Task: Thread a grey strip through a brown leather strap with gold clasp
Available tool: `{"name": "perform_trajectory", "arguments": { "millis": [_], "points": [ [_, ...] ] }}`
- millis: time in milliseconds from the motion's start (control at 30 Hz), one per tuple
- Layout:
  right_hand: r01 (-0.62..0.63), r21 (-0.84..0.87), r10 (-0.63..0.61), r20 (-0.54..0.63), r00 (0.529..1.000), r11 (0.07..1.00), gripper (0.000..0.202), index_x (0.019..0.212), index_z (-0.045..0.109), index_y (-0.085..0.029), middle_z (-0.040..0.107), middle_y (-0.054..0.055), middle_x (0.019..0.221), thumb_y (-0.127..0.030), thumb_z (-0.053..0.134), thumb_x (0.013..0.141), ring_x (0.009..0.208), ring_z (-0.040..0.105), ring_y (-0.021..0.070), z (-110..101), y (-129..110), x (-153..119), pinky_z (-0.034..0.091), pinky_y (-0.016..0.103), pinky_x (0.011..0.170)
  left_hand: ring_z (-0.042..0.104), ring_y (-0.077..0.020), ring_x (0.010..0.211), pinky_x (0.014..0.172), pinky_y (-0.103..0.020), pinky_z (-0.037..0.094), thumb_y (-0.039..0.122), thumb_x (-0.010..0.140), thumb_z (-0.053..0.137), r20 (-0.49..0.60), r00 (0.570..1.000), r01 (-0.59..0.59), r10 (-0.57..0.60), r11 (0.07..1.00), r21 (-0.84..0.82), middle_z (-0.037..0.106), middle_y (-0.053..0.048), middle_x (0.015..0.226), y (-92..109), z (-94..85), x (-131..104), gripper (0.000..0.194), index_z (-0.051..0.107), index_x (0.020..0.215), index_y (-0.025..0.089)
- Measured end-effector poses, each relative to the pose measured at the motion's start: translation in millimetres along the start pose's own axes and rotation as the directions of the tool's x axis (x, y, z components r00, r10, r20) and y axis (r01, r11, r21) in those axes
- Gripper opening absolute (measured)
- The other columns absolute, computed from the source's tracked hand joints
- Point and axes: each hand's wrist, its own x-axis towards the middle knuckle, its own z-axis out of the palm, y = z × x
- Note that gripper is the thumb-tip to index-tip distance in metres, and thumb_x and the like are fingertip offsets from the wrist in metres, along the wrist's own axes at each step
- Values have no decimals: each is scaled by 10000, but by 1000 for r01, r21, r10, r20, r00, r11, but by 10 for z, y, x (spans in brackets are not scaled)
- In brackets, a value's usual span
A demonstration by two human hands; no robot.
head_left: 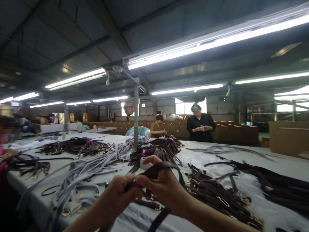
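Left hand: our left hand [120, 191] curls shut around the dark strap [158, 169], fingers pressed together on its lower run, thumb meeting the other hand.
Right hand: our right hand [164, 187] pinches the same strap, thumb and forefinger closed on it where it bends into a loop; the forefinger arches over the top.
Strap: it rises between the two hands as a short arch, and its tail [158, 220] hangs down past the table edge toward us.
Hardware: we cannot tell whether a buckle or ring sits inside the grip; the fingers hide it.
Grip, as we judge it: we keep both pinches close together so the loop stays flat and untwisted, and let the tail hang free.
Table: the white table [277, 167] carries a dark strap pile [217, 193] just right of our hands, grey straps [82, 174] to the left and another dark bundle [159, 148] beyond.
Others: two people [200, 124] stand at the far side, well apart from us.
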Motion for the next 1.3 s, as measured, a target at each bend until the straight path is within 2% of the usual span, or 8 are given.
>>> {"name": "perform_trajectory", "arguments": {
  "millis": [100,233,400,567,733,867,967,1300],
  "points": [
    [-38,22,37,47,998,999,398,763,661,-120,621,-1,563,-516,694,791,438,521,75,-164,-212,51,395,173,436,376,-114,658,595,-228,307,436,878,550,93,996,-8,13,999,-50,492,7,732,54,-81,7,306,644,840,147],
    [-38,16,39,-33,999,999,374,643,672,-96,667,53,553,-444,737,764,476,572,87,-307,-412,80,436,174,474,421,-130,737,634,-226,334,531,880,559,168,986,57,-21,974,-217,522,-25,836,80,-71,11,436,605,1095,155],
    [-27,111,43,-138,990,993,310,630,632,-110,660,43,512,-384,714,749,420,578,96,-269,-297,14,463,172,430,333,-103,638,567,-228,285,587,851,574,27,999,46,-41,976,-213,425,15,703,-68,178,39,481,619,913,112],
    [-23,69,35,-170,985,997,338,643,578,-126,636,25,480,-428,689,748,378,548,91,-231,-81,-20,431,161,380,441,-114,661,601,-226,349,562,855,591,-33,995,82,-94,959,-272,549,-15,742,-161,333,22,469,656,1020,127],
    [-47,97,65,-201,977,994,348,661,577,-124,624,23,475,-446,698,711,378,541,96,-262,-67,-22,428,168,377,578,-154,707,636,-217,423,512,779,714,-96,969,166,-228,887,-431,682,-58,748,-127,357,17,448,715,1025,138],
    [-83,257,138,-205,969,963,332,663,609,-109,618,16,499,-414,739,681,410,522,73,-305,-110,-61,423,158,411,626,-195,819,739,-244,479,387,673,829,-146,974,87,-174,879,-468,739,-73,870,-127,381,32,382,746,971,163],
    [-110,355,197,-218,956,928,331,655,605,-114,594,-3,485,-400,771,648,405,485,55,-329,-85,-103,378,145,400,626,-191,774,699,-242,479,371,671,826,-164,976,61,-141,908,-415,743,-65,823,-167,417,40,311,751,894,167],
    [8,73,10,-239,971,997,348,725,582,-130,633,28,508,-461,671,784,405,541,99,-270,77,-229,403,177,413,673,-213,845,769,-248,498,411,720,794,-165,965,96,-203,862,-498,754,-79,861,-148,556,37,318,738,902,157]
  ]
}}
